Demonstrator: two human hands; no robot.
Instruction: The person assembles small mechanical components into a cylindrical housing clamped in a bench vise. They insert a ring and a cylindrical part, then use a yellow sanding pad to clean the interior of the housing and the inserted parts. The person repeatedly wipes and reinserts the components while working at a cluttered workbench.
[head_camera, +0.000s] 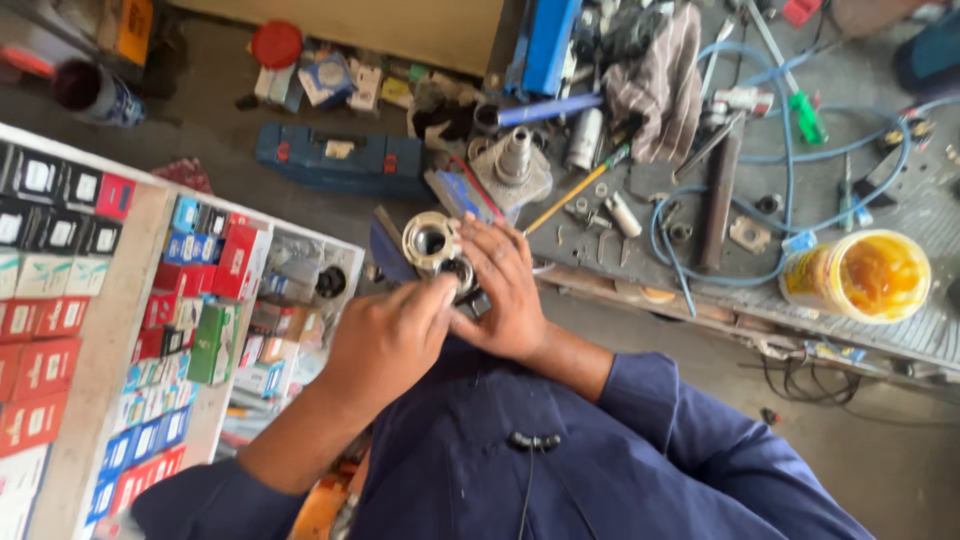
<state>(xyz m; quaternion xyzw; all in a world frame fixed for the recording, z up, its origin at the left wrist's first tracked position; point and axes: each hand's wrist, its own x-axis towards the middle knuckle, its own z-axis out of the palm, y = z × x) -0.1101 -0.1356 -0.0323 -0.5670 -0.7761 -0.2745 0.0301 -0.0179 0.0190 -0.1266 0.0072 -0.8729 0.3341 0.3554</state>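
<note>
1. We're looking down at a cluttered workbench (700, 275): grimy dark top, blue hose (790, 160) looping across it, loose bolts and washers, and a striped rag (660, 80) bunched near the far edge.
2. Off to our right sits a round tub of amber grease (860, 275), glossy and translucent, lid off.
3. On our left there's a white tray (100, 330) packed with small cardboard boxes in red, blue, black and green.
4. A blue hard case (340, 160) lies on the floor past the tray, scuffed plastic with red latches.
5. The part we're handling is a round metal housing (430, 240), dull silver, ring-shaped with a dark bore through the middle. A second darker ring sits just below it, partly hidden.
6. It's held up in front of our chest, between the tray and the bench edge.
7. Our right hand (505, 290) is wrapped around the housing from the side, fingers curled and gripping it.
8. Our left hand (385, 340) is closed loosely, fingertips pinching at the lower ring of the same part.
9. Both sleeves are dark blue cloth.
</note>
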